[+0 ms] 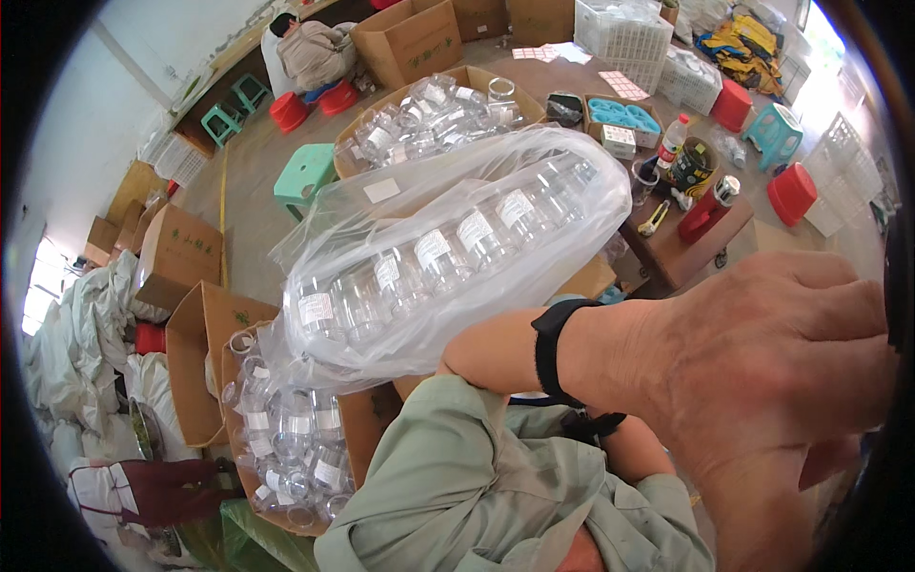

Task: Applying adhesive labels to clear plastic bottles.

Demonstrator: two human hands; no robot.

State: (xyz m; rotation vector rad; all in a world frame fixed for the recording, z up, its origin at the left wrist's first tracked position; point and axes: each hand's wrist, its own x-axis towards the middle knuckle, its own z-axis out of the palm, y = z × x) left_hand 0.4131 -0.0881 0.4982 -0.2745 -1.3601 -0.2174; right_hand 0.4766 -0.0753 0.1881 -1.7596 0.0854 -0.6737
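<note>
My left hand is large and close at the right, its back to the view and a black band round the wrist. Its fingers bend towards the right rim, where their tips are hidden. My right hand is out of view; part of the bare right forearm shows behind the left wrist. Before me lies a clear plastic bag with a row of clear plastic jars bearing white labels. Loose labelled jars fill a cardboard box at lower left and another cardboard box beyond the bag.
A brown low table holds a red flask, a drink bottle and a yellow utility knife. A green stool stands left of the far box. A person sits at the back; someone in maroon trousers is at lower left.
</note>
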